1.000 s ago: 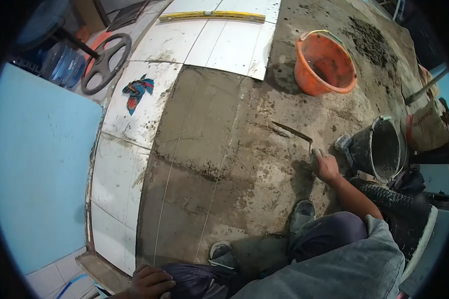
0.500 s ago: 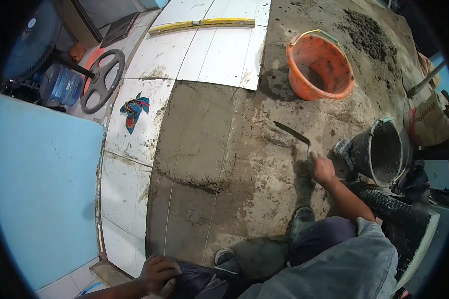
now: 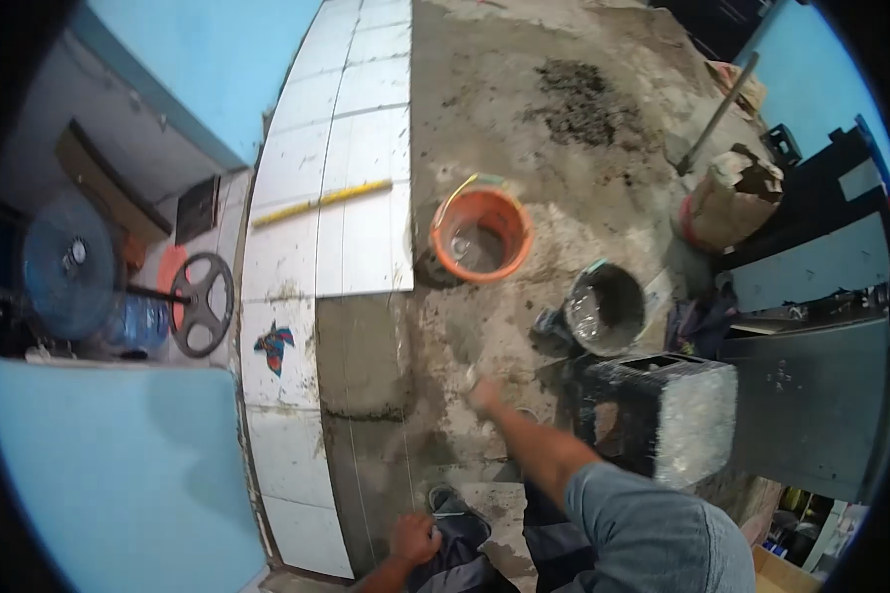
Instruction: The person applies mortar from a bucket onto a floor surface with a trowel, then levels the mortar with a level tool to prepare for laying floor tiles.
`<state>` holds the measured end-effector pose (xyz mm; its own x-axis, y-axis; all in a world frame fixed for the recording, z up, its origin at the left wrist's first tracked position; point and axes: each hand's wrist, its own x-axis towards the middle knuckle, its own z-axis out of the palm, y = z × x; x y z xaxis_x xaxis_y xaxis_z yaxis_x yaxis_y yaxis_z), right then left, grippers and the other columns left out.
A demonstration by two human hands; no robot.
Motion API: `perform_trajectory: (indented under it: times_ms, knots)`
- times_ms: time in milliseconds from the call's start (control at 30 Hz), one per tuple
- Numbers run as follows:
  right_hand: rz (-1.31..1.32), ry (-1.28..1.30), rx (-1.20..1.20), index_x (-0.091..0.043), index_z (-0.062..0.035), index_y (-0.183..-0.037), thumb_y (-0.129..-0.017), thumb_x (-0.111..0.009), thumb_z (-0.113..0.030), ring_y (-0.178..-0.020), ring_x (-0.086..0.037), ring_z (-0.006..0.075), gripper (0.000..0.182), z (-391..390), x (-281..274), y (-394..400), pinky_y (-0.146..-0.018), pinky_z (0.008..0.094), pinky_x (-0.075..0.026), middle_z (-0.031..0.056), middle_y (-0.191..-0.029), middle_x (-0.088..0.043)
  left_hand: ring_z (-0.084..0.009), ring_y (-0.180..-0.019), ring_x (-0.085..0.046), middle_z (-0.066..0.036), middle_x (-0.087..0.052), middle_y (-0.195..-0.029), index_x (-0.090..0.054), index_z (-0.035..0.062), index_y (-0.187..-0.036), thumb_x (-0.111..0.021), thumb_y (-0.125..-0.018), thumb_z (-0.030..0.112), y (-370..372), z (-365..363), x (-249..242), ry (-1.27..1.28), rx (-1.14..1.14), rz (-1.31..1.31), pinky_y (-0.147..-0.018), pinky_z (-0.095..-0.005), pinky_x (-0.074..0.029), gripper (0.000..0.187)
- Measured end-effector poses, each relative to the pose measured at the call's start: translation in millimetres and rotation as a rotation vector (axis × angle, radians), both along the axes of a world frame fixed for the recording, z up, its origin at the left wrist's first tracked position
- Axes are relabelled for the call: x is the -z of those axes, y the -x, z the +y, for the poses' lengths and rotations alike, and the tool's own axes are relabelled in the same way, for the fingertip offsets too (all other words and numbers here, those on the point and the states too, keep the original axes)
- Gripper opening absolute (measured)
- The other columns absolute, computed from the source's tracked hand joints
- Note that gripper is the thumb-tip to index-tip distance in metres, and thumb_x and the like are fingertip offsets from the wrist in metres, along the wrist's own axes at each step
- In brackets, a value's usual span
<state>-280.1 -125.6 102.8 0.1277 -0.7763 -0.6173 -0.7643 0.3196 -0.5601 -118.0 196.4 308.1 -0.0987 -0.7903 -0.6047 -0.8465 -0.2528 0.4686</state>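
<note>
My right hand (image 3: 484, 395) is closed round the handle of a trowel (image 3: 472, 378), held over the rough floor beside the mortar bed. Its blade is smeared and hard to make out. Low in the view, my left hand (image 3: 415, 540) rests against my trouser leg at the knee, its fingers curled and nothing visible in them. Grey wet mortar (image 3: 361, 351) fills the strip next to the white tiles (image 3: 371, 247), with thin strings stretched along it. A yellow spirit level (image 3: 323, 204) lies across the tiles. A patterned rag (image 3: 275, 348) lies on another tile.
An orange bucket (image 3: 520, 259) and a black bucket (image 3: 639, 331) stand ahead on the right. Behind them are a torn paper sack (image 3: 727, 203) and a heap of dark mortar (image 3: 578, 104). A splattered block-shaped stand (image 3: 697, 420) is beside my right arm. A fan (image 3: 74, 255) stands left.
The view has swung, showing more floor and wall. My right hand with the trowel has come closer to the mortar bed. My left hand stays at my knee, its fingers more curled.
</note>
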Motion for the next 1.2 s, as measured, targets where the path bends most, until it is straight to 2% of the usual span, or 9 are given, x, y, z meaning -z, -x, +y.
perform_trajectory:
  times_ms: [100,300,433,633,733,800,867,1000,1200]
  knots:
    - [-0.004,-0.257,-0.135,-0.046,0.0083,-0.141,-0.085,-0.077,-0.036,-0.127,-0.057,0.0423,0.078,68.3,-138.2,12.8,-0.106,0.0475,-0.048,0.0315,-0.136,-0.057,-0.0349,-0.117,-0.063,-0.019,-0.069,-0.122,-0.071,0.0079,-0.117,-0.061,-0.087,0.033,51.4,22.9,-11.6,-0.26,0.192,-0.303,-0.108,-0.0555,-0.041,0.041]
    - [-0.098,-0.258,-0.07,-0.055,0.0016,-0.133,-0.076,-0.08,-0.031,-0.116,-0.064,0.0418,0.071,112.9,-304.2,128.9,-0.097,0.0473,-0.052,0.028,-0.12,-0.066,-0.0405,-0.119,-0.064,-0.025,-0.068,-0.123,-0.072,0.0034,-0.119,-0.073,-0.081,0.039,120.9,-85.8,-119.5,-0.574,-0.535,-0.205,-0.1,-0.0483,-0.051,0.053]
    - [-0.025,-0.479,0.021,-0.063,0.0027,-0.122,-0.072,-0.084,-0.032,-0.106,-0.069,0.0419,0.064,25.2,-350.3,196.2,-0.09,0.0481,-0.055,0.0272,-0.113,-0.071,-0.0406,-0.107,-0.066,-0.023,-0.071,-0.107,-0.074,0.0008,-0.101,-0.072,-0.081,0.028,103.2,-123.8,-87.5,0.094,-0.701,-0.282,-0.093,-0.049,-0.052,0.033]
    - [-0.114,-0.12,0.43,-0.062,-0.0019,-0.127,-0.081,-0.078,-0.022,-0.08,-0.073,0.0298,0.053,-119.7,-341.3,202.8,-0.073,0.042,-0.057,0.0192,-0.099,-0.074,-0.0421,-0.093,-0.069,-0.018,-0.072,-0.088,-0.074,0.0021,-0.091,-0.072,-0.08,0.025,37.0,-174.0,-114.3,-0.034,-0.963,-0.194,-0.08,-0.051,-0.055,0.025]
    - [-0.028,-0.184,0.492,-0.062,0.0,-0.125,-0.081,-0.077,-0.022,-0.078,-0.072,0.0289,0.051,-167.8,-319.0,193.1,-0.072,0.042,-0.057,0.018,-0.095,-0.074,-0.0382,-0.084,-0.07,-0.017,-0.07,-0.079,-0.073,0.0031,-0.087,-0.069,-0.081,0.022,-7.4,-118.6,-91.8,-0.106,0.079,-0.381,-0.072,-0.0514,-0.055,0.021]
    - [0.034,-0.23,0.508,-0.065,0.0026,-0.12,-0.081,-0.076,-0.023,-0.085,-0.072,0.0329,0.049,-204.4,-294.5,186.6,-0.076,0.0437,-0.056,0.0207,-0.098,-0.074,-0.0373,-0.097,-0.071,-0.02,-0.073,-0.105,-0.077,0.011,-0.103,-0.052,-0.097,0.026,-38.5,-95.6,-104.0,-0.087,0.274,-0.427,-0.083,-0.052,-0.055,0.03]
    - [0.081,-0.299,0.566,-0.068,0.0056,-0.114,-0.079,-0.075,-0.025,-0.101,-0.073,0.0409,0.047,-243.4,-276.2,178.6,-0.083,0.0469,-0.057,0.0268,-0.107,-0.073,-0.0374,-0.098,-0.07,-0.02,-0.073,-0.106,-0.077,0.0109,-0.104,-0.052,-0.097,0.026,-50.0,-120.6,-114.2,-0.513,-0.076,-0.263,-0.083,-0.052,-0.055,0.03]
    - [0.005,-0.259,0.749,-0.067,0.0092,-0.114,-0.078,-0.075,-0.027,-0.104,-0.072,0.0415,0.051,-303.2,-182.8,179.2,-0.086,0.0475,-0.056,0.0297,-0.108,-0.072,-0.0377,-0.099,-0.07,-0.019,-0.072,-0.107,-0.077,0.0105,-0.104,-0.051,-0.097,0.026,-83.0,-217.5,-123.2,-0.608,0.015,-0.272,-0.084,-0.0521,-0.054,0.031]
    - [0.065,-0.227,0.75,-0.061,0.0072,-0.123,-0.085,-0.072,-0.02,-0.085,-0.073,0.0337,0.048,-453.3,-267.4,171.3,-0.072,0.0441,-0.057,0.025,-0.098,-0.073,-0.0326,-0.091,-0.07,-0.016,-0.074,-0.1,-0.074,0.0069,-0.11,-0.058,-0.094,0.02,-94.7,-423.2,-107.5,0.061,-0.102,-0.184,-0.086,-0.0444,-0.053,0.026]
